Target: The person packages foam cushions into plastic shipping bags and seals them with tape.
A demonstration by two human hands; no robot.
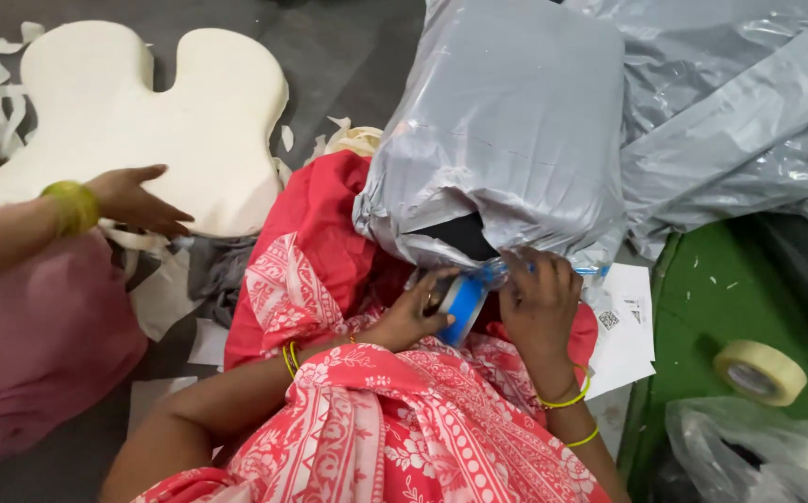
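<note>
A bulky parcel wrapped in grey plastic [506, 121] rests on my lap against red patterned cloth [311, 251]. At its lower open end, a dark gap shows. My left hand [413, 312] grips a blue roll of clear tape [464, 307] just below that end. My right hand [542, 293] presses its fingers on the clear tape strip at the parcel's lower edge. Both wrists carry thin yellow bangles.
Another person's hand [134, 198] with a yellow bangle touches a cream foam cushion [143, 112] at the left. More grey plastic bags [739, 121] lie at the right. A beige tape roll [760, 371] sits on a green surface [702, 307]. White paper labels [623, 335] lie beside me.
</note>
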